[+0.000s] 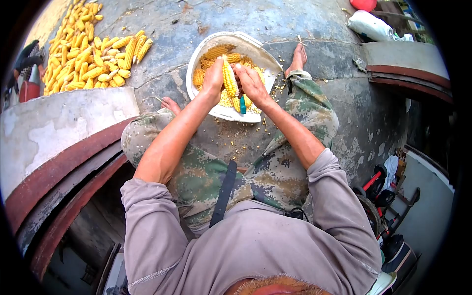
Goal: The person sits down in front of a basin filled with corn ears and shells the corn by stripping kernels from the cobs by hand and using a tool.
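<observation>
Over a white basin (192, 73), both of my hands are closed around a yellow ear of corn (229, 81), which stands nearly upright between them. My left hand (213, 77) grips its left side. My right hand (251, 84) presses in from the right, its fingertips partly hidden behind the ear. A small green piece (243, 105) shows just below, near the basin's near rim; what it belongs to, and whether a hand touches it, I cannot tell. Inside the basin lie several ears (218, 51) and loose kernels (225, 101).
A large heap of corn ears (81, 56) lies on the concrete floor at the upper left. Loose kernels (236, 142) are scattered around the basin, between my bare feet (298, 58). A white sack (369, 25) and a red round object (363, 4) sit at the upper right.
</observation>
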### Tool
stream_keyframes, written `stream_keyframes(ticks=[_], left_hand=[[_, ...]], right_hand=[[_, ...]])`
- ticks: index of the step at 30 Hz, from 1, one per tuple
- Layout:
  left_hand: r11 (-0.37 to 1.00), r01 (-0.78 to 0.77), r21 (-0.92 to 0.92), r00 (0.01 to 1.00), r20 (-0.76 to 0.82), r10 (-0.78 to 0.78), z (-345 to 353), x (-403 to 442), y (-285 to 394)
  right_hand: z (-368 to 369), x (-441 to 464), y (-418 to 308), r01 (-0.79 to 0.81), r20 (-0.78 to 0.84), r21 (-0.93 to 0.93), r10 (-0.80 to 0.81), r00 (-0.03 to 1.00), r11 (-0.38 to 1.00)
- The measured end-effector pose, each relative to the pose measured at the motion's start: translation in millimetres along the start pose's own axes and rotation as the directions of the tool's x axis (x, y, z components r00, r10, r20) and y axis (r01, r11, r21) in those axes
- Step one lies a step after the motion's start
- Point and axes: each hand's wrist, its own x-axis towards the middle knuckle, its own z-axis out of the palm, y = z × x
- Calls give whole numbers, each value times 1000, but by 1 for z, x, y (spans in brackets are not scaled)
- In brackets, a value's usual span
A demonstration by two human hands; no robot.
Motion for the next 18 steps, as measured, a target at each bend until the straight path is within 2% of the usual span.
stream_keyframes(ticks=[2,3,4,6,8,10,18], left_hand=[[998,69,-11,995,71,-68,-4,0,1],[998,69,-9,995,73,-68,-3,0,-1],[998,36,44,998,45,-38,-3,1,-3],[995,4,101,1000,25,-6,-2,3,-8],[913,-156,377,987,14,163,4,-2,-6],[899,-146,413,988,11,155,8,-9,-5],[763,-300,572,940,40,339,5,-5,-17]], right_hand=[[0,0,-4,-53,8,-49,53,999,997],[-1,0,-5,-105,14,-98,107,994,990],[0,-1,-11,-104,11,-97,106,994,990],[0,-4,-24,-112,6,-207,115,993,972],[2,0,-12,-76,-19,-232,74,997,970],[6,1,-6,26,-76,-235,-45,996,972],[12,-4,-1,33,-125,-282,-71,990,959]])
